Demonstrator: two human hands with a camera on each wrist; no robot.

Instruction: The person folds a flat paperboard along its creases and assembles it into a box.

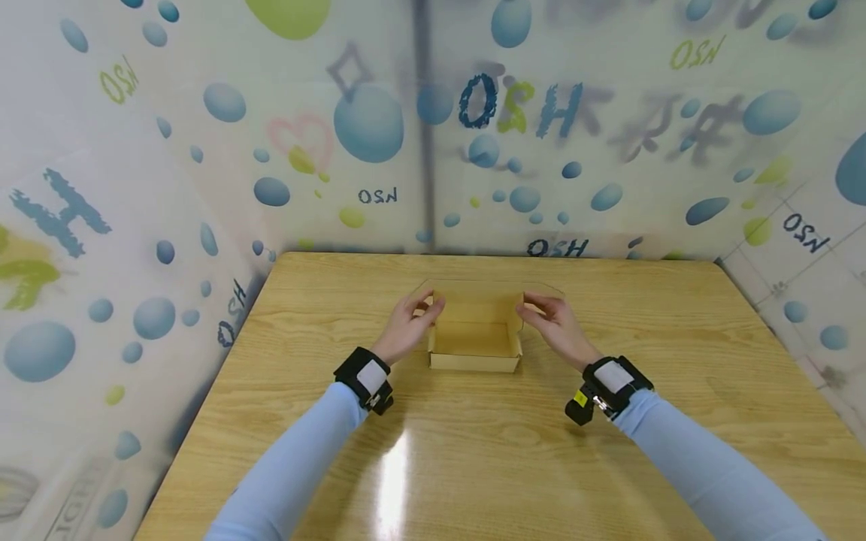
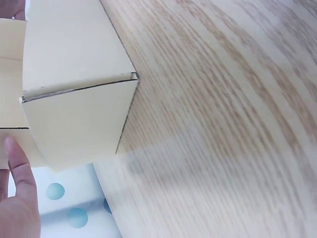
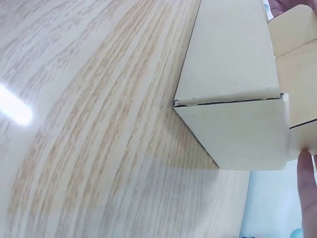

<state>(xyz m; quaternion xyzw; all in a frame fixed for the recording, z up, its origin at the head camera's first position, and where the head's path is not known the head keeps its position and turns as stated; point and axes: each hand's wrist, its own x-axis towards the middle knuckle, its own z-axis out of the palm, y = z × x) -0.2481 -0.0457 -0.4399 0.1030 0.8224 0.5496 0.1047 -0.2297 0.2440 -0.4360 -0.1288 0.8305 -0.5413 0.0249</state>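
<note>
A box (image 1: pixel 473 364) is set on the wooden surface (image 1: pixel 487 451), near the middle of its far edge. The top of the box is not covered: its lid (image 1: pixel 478 302) is stood up at the back, on the side of the far edge, so the inside can be seen. The left flap (image 2: pixel 32 149) of the lid is pinched by the left hand (image 1: pixel 413 315). The right flap (image 3: pixel 297 139) is pinched in the same way by the right hand (image 1: pixel 553 319) (some fingers are hidden behind the card, so how hard it is squeezed cannot be told). The box is placed right between the two hands, with its long side laid along the far edge, from one hand toward the other. Neither hand is clearly nearer. The flaps are held higher and farther back than the front wall (image 1: pixel 473 364).
</note>
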